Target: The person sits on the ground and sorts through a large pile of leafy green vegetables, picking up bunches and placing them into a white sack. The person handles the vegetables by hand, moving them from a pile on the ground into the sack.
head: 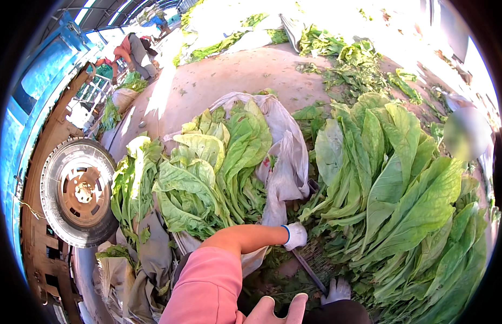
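My left hand (296, 236), in a white knit glove with a blue cuff, reaches across at the lower edge of a pale woven sack cloth (281, 178). A narrow dark bar (309, 271) slants down from beneath it; whether the fingers grip bar or cloth is unclear. My right hand (336, 290), in a greyish glove, is low by the bar's lower end, partly hidden by a dark-clad knee. Left of the cloth lies a bundle of large green leaves (210, 174), partly wrapped by it. A larger pile of broad leaves (396, 182) stands to the right.
A truck wheel (78, 192) and blue truck body (44, 77) stand at left. More leaves (135, 178) and grey sacking (153, 247) lie beside the wheel. A co-worker (133, 54) bends over near the truck. Loose leaves (356, 77) litter the concrete floor (242, 77).
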Demonstrator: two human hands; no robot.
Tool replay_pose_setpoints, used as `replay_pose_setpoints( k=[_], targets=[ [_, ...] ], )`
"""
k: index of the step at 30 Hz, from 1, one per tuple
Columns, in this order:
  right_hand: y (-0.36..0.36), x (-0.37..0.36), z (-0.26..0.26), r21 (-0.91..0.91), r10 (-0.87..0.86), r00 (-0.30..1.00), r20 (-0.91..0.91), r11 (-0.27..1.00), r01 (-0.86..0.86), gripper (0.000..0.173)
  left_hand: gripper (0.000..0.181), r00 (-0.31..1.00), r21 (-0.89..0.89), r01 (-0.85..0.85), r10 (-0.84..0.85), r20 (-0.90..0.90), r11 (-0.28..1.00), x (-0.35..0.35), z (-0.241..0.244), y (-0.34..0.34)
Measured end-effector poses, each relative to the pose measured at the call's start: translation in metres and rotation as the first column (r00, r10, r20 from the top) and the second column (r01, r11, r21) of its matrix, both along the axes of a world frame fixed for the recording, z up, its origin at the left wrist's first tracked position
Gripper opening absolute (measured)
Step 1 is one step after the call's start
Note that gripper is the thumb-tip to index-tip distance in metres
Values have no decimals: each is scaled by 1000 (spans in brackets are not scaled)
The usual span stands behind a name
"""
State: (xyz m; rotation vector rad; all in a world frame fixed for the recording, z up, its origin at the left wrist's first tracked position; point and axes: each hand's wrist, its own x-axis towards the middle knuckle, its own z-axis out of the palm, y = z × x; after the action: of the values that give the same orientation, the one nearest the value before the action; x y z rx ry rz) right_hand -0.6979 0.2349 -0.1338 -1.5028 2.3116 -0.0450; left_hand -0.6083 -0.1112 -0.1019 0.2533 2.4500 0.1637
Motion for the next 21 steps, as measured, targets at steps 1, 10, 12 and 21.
replay_pose_setpoints(
  k=[1,10,12,21],
  targets=[
    [1,1,-2,-7,4,1000,-6,1000,-4,85,27,1000,-3,-4,4,-9,1000,2,-3,0],
    [3,-3,-4,-2,5,1000,-9,1000,-5,88,26,1000,2,-25,25,-10,1000,0,-6,1],
    [4,-3,-4,-9,2,1000,-11,1000,-2,87,26,1000,-6,-26,26,5,1000,-1,-10,2],
    [2,5,-3,-77,-15,1000,-24,997,14,80,27,998,12,-57,57,14,998,9,-8,3]
  ],
)
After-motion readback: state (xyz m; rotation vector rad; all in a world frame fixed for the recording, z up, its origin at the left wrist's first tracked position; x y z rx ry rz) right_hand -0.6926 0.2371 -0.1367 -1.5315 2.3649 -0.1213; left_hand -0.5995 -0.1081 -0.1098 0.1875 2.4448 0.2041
